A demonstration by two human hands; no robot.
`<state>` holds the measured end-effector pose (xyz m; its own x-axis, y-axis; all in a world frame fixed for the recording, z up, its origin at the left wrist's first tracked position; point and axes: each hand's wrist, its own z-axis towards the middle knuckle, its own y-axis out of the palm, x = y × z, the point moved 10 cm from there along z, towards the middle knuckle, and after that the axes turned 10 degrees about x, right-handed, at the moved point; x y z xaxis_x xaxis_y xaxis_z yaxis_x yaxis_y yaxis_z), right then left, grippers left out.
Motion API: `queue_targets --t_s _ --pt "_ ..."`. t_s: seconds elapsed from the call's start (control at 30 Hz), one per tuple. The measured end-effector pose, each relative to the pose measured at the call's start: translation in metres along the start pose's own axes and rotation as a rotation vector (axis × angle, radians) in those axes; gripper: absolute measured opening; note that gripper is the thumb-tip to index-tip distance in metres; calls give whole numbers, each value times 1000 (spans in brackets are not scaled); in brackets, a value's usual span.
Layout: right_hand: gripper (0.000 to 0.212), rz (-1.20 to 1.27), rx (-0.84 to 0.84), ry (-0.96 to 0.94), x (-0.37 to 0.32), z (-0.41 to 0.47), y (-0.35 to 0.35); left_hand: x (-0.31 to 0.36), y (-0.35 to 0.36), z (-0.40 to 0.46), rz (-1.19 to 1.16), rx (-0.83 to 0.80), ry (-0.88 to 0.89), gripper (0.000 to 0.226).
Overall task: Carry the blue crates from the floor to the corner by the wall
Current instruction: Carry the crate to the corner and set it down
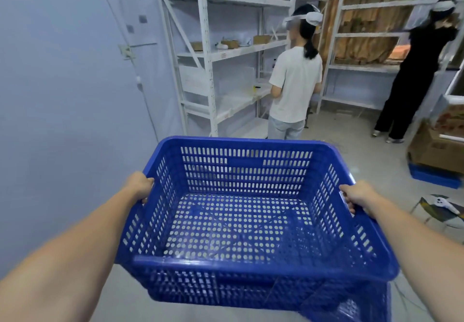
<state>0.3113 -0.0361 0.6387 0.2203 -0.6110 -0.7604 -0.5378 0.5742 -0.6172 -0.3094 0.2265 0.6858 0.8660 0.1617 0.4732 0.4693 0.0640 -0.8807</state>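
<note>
You have the blue crate (241,211) lifted clear of the floor (339,130) in front of you, your left hand (140,186) and right hand (357,197) each curled shut over a side rim, fingers hooked inside. Keep both sides level and steer along the wall (62,95) on your left, giving the person in the white shirt (295,85) at the shelving (208,53) room. I count one crate clearly in hand, perhaps a second nested beneath it, two hands gripping, and two other people in the room.

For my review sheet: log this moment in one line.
carry | left hand + right hand grip crate sides | crate empty, off floor
</note>
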Motion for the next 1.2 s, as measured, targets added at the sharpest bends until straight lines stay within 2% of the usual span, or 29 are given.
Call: queue_targets --t_s 0.13,0.4,0.53,0.77,0.93,1.2 --pt "41 0 -66 -58 -32 28 34 -20 -9 5 -67 75 -82 30" --pt "37 -33 -182 -174 -110 64 93 -60 -32 0 -49 192 -225 31" --pt "36 -57 -232 -225 -144 75 130 -84 -31 5 -53 195 -298 30" --pt "34 -97 -265 -295 -198 91 201 -121 -35 44 -5 218 -367 40" --pt "30 -135 -265 -318 -234 103 243 -132 -45 77 -1 263 -388 37" --pt "37 -173 -316 -375 -293 137 314 -142 -46 131 -4 285 -449 35"
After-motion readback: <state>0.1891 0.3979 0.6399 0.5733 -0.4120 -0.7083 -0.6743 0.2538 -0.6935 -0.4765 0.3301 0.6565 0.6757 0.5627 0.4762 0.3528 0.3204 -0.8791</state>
